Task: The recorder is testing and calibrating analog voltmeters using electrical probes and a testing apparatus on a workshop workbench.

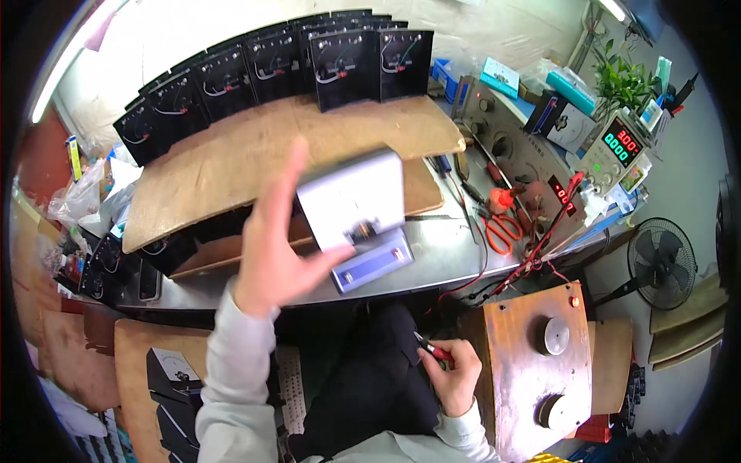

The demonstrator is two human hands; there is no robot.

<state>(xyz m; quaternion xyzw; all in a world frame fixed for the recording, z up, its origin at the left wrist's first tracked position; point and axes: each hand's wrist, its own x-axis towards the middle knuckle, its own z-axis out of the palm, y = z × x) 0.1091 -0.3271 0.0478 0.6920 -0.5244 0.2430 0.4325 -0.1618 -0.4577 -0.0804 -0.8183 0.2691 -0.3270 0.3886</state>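
My left hand (pixel 276 247) is raised over the front of the bench, fingers stretched up and thumb out, a little blurred by motion. Its thumb overlaps the lower left of a panel meter (pixel 355 197) with a white dial face, a dark case and a blue lower panel bearing two terminals. Whether the thumb presses on the meter I cannot tell. Low over my right thigh, my right hand (pixel 455 374) is closed round a red-handled tool (pixel 440 353) with a thin metal tip; its exact kind is hidden by the fingers.
Rows of black meter cases (pixel 340 65) with wires stand on a raised wooden board (pixel 285 139). Orange-handled scissors (pixel 503 234), red leads and a lit power supply (pixel 614 150) are at right. A wooden box with two metal knobs (pixel 556 336) stands beside my right hand.
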